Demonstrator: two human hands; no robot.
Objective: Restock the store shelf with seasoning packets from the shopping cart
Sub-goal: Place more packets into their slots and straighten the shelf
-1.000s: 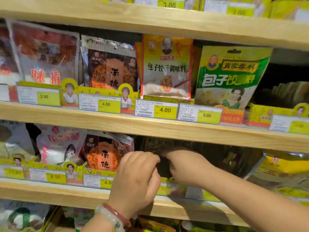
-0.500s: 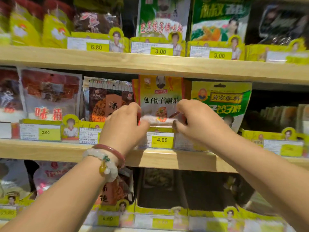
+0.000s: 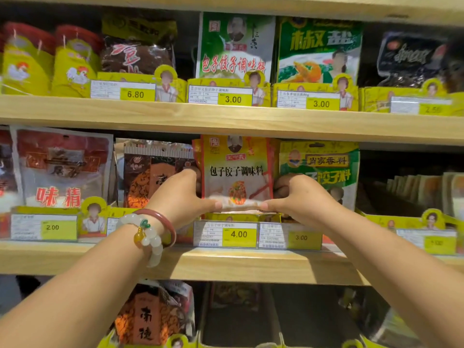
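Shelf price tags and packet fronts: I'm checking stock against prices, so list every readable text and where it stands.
"4.00": tag under the yellow packet gripped by left hand and right hand.
"包子饺子调味料": that packet.
"味精": red packet.
"6.80": upper tag.
Fine print: unreadable.

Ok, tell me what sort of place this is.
A grocery shop's seasoning aisle, most likely: light wooden shelves hold rows of printed seasoning packets, such as the yellow-and-red packet both hands grip, and yellow price tags, one reading 4.00, line the front edges.
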